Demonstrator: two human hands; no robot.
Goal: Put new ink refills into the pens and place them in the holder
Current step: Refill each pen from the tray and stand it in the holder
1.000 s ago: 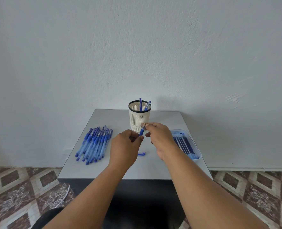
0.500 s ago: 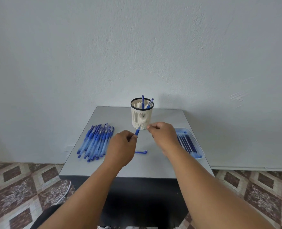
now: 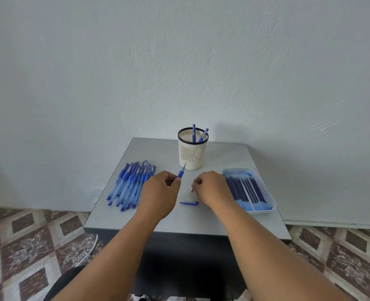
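A grey desk (image 3: 244, 222) stands against a white wall (image 3: 179, 61) on patterned tiles (image 3: 27, 246), holder (image 3: 192, 153) at twelve o'clock; left grip (image 3: 158, 196) clasps a pen (image 3: 181, 173), right grip (image 3: 212, 187) pinches something tiny.

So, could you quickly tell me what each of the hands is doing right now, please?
Left hand: closed around a blue pen, tip pointing up.
Right hand: fingers curled, pinching a small metallic piece; too small to identify.

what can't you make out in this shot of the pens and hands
Head view only:
- Pen: its rear is hidden inside the left hand.
- Right hand: the tiny part it pinches is too small to identify.
- Holder: its wall hides the lower ends of the two pens inside.
- Refill tray: refill count too blurred.
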